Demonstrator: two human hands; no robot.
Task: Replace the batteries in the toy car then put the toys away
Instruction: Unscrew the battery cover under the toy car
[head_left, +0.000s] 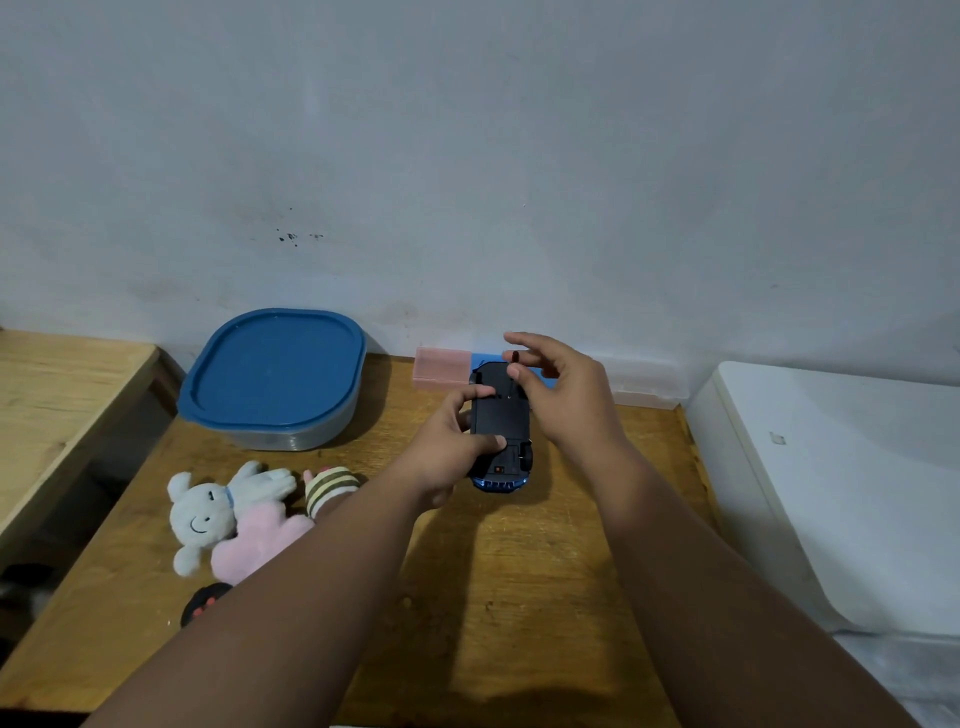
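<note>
Plain grey-white wall at the back, and a wooden table pushed up against it is where it's all happening. The toy car sits near the far edge of the table, flipped belly-up, black underside showing with a bit of shiny blue body at the near end. The person's left hand clamps it from the left side, thumb pressed on the chassis. The right hand hovers over the far end, thumb and finger pinching a small dark thing, probably a screw or tool tip, too tiny to tell. Car looks like light hard plastic, kinda slick, so holding it by the sides like that seems right, keeping off the wheels and the little battery door. Containers: a tub with a blue lid at far left, shut, so no clue what's inside. A small pink box and something blue by the wall behind the car, contents can't be made out either. Soft plush bunny lies near left, not packed away yet.
</note>
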